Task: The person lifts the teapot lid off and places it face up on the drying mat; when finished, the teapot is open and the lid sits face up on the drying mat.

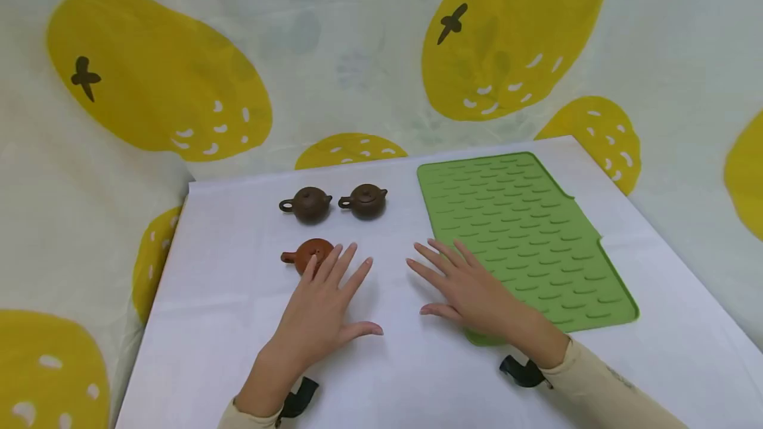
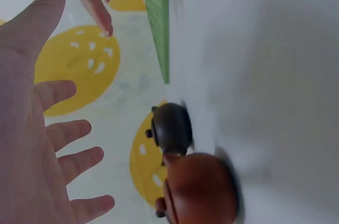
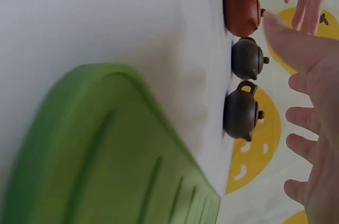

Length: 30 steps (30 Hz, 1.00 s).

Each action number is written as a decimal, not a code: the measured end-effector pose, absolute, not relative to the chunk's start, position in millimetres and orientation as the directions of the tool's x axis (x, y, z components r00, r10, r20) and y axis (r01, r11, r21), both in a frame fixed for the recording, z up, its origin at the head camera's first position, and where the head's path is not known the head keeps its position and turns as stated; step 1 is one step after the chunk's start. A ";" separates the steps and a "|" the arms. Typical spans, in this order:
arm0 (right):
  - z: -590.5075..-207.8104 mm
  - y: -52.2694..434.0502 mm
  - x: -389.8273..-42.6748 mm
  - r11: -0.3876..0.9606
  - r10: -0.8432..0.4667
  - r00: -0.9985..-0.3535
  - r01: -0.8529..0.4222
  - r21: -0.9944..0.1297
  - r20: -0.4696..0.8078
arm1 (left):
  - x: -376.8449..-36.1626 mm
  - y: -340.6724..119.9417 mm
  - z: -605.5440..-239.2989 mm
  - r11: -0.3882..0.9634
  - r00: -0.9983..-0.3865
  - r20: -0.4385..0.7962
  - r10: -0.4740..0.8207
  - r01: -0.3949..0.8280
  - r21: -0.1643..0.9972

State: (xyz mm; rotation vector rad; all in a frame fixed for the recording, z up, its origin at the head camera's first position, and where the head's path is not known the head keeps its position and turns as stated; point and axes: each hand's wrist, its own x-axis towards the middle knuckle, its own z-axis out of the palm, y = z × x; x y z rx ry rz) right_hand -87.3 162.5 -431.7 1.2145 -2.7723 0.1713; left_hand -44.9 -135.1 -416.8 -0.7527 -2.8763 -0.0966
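My left hand (image 1: 316,313), fingers spread, hovers above the white table just in front of a reddish-brown teapot (image 1: 310,253), hiding part of it in the head view. Behind that pot two dark brown teapots stand side by side, one on the left (image 1: 311,205) and one on the right (image 1: 365,202). Over the near left part of a green ridged mat (image 1: 507,217) is my right hand (image 1: 477,293), its fingers also spread and holding nothing. The left wrist view shows the reddish-brown teapot (image 2: 201,189) apart from the left fingers.
A white cloth (image 1: 226,296) covers the table, whose far edge meets a hanging sheet (image 1: 334,51) printed with yellow fruit shapes. Dark straps (image 1: 301,397) sit at both wrists. The mat has a stepped right edge and lies on the table's right half.
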 end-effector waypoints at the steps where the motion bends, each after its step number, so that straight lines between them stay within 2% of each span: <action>1: -430.5 159.7 -89.4 0.666 -0.731 -0.666 -0.744 -0.055 0.148 | -44.8 -137.6 -414.6 0.876 -0.863 0.179 0.472 0.482 0.017; 10: -420.8 125.3 -113.4 0.592 -0.791 -0.581 -0.806 0.000 0.190 | -51.1 -165.6 -394.9 0.920 -0.905 0.220 0.364 0.387 0.070; 16: -411.8 92.8 -123.8 0.547 -0.826 -0.538 -0.837 0.011 0.166 | -58.6 -188.7 -388.8 0.945 -0.933 0.223 0.284 0.312 0.102; 23: -410.2 57.0 -132.0 0.499 -0.858 -0.489 -0.866 0.033 0.153 | -68.3 -212.8 -392.1 0.946 -0.928 0.277 0.249 0.295 0.137; 30: -424.8 25.2 -144.5 0.474 -0.872 -0.472 -0.880 -0.016 0.125 | -76.9 -229.7 -398.4 0.940 -0.948 0.262 0.180 0.244 0.238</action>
